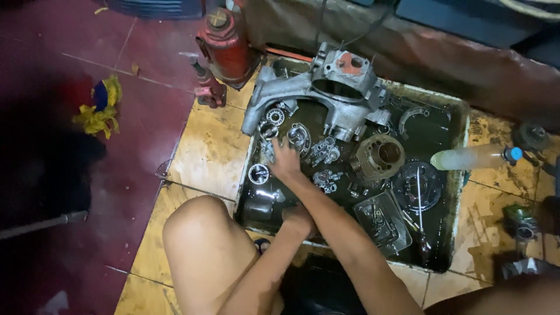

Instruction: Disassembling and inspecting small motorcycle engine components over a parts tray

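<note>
The right hand (286,162) reaches into the wash tray (461,125), fingers spread apart and resting on small oily metal parts near the tray's 9 o'clock side, just beside a ball bearing (259,173) and a cluster of gears (324,151). The left hand (298,219) sits at approx. 7 o'clock, at the tray's near edge; I cannot tell if its fingers are closed on something or only pressing down.

The small parts lie in dark, oily liquid w/ a wet shine. In my judgement they are hard, stiff steel, light enough for one hand, but very slippery; better to pinch the bearing by its outer ring, or hook one finger through its hole, than to grip the flat faces.

At 12 o'clock the grey cast crankcase half (326,87) leans on the tray rim: rough aluminium, probably heavy, needs two hands at its thick edges. At about 2 o'clock from the right hand stands a finned cylinder (379,156), brownish, round, w/ thin ribs. A plastic squeeze bottle (475,157) w/ blue cap lies at 3 o'clock on the rim. A red bottle jack (226,44) stands outside, at 11 o'clock, on the tiled floor (198,151).
</note>
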